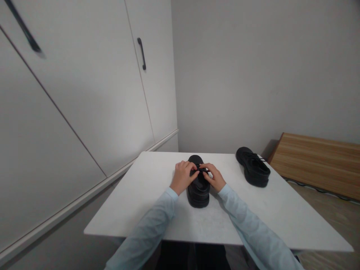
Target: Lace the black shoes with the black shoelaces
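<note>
A black lace-up shoe (pixel 198 197) stands upright on the white table, its toe pointing away from me and its heel towards me. Over its lacing, my left hand (pixel 184 174) comes in from the left with thumb and fingers pinched on the black shoelace (pixel 201 170). From the right, my right hand (pixel 214 177) pinches the same lace between thumb and fingertips. Both hands partly cover the shoe's upper, so the exact loops of the lace are too small to make out.
Another black shoe (pixel 254 168) rests at the table's back right. The white table (pixel 135 198) reaches nearly to the grey wall (pixel 253 75). White cabinets (pixel 84 75) with dark handles stand on the left. A wood-grain panel (pixel 320 161) leans beyond the right edge.
</note>
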The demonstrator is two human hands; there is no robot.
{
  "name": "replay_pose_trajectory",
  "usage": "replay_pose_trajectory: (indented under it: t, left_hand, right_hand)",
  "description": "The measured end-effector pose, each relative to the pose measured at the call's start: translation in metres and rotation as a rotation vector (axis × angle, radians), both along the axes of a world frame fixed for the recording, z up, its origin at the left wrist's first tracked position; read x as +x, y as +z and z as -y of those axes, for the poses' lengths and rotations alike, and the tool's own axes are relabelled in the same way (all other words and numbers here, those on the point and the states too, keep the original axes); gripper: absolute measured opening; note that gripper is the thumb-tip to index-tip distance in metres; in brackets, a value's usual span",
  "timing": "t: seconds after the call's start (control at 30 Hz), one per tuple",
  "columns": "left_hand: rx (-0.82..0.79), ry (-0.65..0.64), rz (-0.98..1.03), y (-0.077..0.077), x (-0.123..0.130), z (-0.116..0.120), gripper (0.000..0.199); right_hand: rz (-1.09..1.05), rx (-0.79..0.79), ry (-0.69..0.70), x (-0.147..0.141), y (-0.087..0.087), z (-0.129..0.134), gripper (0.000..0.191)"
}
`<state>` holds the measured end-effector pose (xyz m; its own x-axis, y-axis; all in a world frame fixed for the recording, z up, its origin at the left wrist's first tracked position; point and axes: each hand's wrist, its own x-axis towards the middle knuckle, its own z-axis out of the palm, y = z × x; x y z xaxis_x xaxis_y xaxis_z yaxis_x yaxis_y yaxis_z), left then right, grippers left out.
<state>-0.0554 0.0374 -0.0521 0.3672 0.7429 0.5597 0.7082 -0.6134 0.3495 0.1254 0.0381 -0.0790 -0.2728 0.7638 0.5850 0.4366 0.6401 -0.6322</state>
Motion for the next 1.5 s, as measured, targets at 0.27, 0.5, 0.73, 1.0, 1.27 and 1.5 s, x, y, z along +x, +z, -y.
replay_pose_trajectory:
  t: [0.27,0.5,0.73,1.0,1.27,1.5]
  left_hand:
    - [-0.157,0.214,-0.081,0.017,0.019,0.010,0.009]
    - [-0.284,0.370,-0.250,0.034,0.031,0.015,0.021]
    - [-0.293,0.366,-0.273,0.033,0.039,0.008,0.023]
    - [-0.269,0.279,-0.173,0.027,0.032,0.007,0.012]
    - [-0.255,0.183,0.004,0.019,0.023,0.009,0.004]
    - [-0.279,0.112,0.060,0.016,0.022,0.009,0.009]
  right_hand:
    - [0.005,-0.005,0.003,0.001,0.000,0.000,0.028]
    - [-0.011,0.010,0.021,0.001,-0.003,-0.003,0.028]
    - [0.005,-0.017,0.023,0.002,-0.002,-0.002,0.029]
    - [0.025,0.013,-0.017,0.001,-0.003,-0.002,0.025]
    - [0.016,0.006,-0.028,-0.001,-0.002,-0.001,0.024]
    - [-0.007,-0.010,-0.021,0.000,-0.003,-0.001,0.023]
